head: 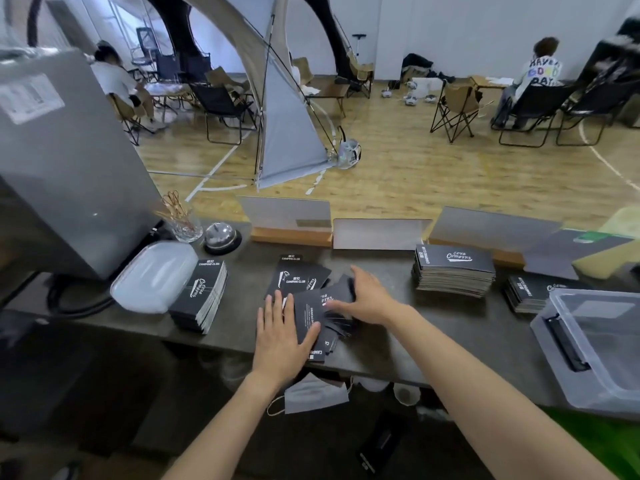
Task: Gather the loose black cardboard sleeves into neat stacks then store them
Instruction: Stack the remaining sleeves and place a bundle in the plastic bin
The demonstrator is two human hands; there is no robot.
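Black cardboard sleeves (308, 308) sit in a loose heap mid-counter (242, 268), near the front edge, and we've got both hands on them. Our left hand (282, 336) lies flat, fingers straight, pressing the near side. Our right hand (367, 299) is spread over the far side, gripping nothing. 1 left stack (201, 296), 1 taller stack (453, 271) to the right, and a 3rd stack (530, 294) touching a clear bin (606, 341).

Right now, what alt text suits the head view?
The left hand and the right hand rest on a scattered pile of loose black cardboard sleeves on a dark counter. A neat left stack and a right stack flank it; a clear plastic bin sits far right.
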